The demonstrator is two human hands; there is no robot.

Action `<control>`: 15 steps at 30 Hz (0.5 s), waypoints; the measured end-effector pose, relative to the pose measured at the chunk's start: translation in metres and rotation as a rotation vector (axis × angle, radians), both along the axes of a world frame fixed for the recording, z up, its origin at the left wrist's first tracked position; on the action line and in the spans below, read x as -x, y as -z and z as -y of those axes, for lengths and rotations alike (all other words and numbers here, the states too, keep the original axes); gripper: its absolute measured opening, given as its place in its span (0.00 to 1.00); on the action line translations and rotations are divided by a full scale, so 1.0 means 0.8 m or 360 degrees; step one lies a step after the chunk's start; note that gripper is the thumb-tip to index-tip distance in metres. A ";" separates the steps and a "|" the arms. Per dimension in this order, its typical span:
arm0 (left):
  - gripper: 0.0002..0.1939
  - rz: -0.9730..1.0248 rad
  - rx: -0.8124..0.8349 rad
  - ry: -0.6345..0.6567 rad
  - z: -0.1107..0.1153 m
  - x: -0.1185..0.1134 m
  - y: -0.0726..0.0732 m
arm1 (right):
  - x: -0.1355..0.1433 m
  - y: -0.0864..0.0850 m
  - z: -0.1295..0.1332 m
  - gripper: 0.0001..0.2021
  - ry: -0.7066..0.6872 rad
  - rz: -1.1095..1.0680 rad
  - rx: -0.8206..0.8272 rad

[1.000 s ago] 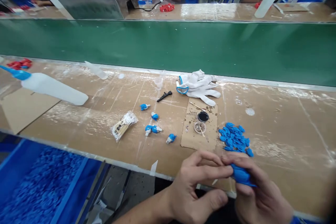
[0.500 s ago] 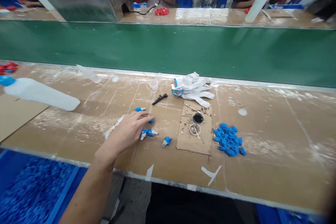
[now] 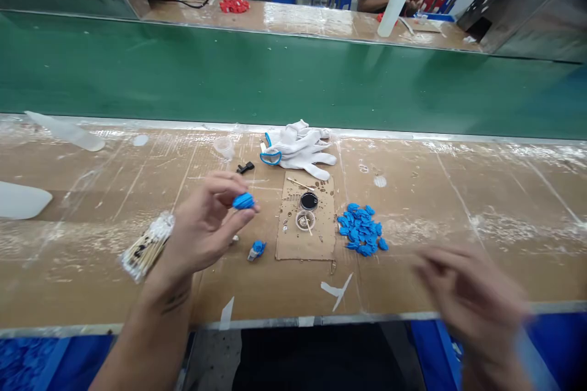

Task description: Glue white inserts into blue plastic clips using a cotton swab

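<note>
1. A blue piece (image 3: 243, 201) is pinched between the thumb and fingers of the left hand (image 3: 199, 229), raised above the worktop (image 3: 403, 195), about midway between its front and far edges.
2. The right hand (image 3: 474, 293) is blurred, over the worktop's front edge and well apart from the left; whether it holds anything, I cannot tell.
3. A blue-and-grey piece (image 3: 257, 249) lies on the worktop just beside the left hand, toward the front edge.
4. Right of it, a cardboard sheet (image 3: 293, 247) carries a dish of dark liquid (image 3: 309, 200) and a clear dish (image 3: 300, 227).
5. Just beyond the sheet's right edge is a pile of blue pieces (image 3: 361, 229).
6. White gloves (image 3: 298, 149) lie near the worktop's far edge.
</note>
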State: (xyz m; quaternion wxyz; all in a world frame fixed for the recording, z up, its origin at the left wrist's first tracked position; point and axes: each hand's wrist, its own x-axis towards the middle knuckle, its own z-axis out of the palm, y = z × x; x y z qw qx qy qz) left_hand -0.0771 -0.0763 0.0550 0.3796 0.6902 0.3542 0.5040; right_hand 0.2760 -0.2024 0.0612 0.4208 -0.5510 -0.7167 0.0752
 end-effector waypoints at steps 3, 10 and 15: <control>0.11 0.0065 0.0068 0.0057 -0.012 -0.023 0.006 | 0.059 0.016 -0.056 0.09 -0.0510 0.0442 -0.0027; 0.13 0.0405 0.0229 0.0010 -0.011 -0.028 0.038 | 0.100 0.032 -0.100 0.09 -0.0704 0.0512 0.0027; 0.11 0.0440 0.0350 0.0081 -0.004 -0.033 0.039 | 0.100 0.029 -0.107 0.07 -0.0667 0.0413 0.0071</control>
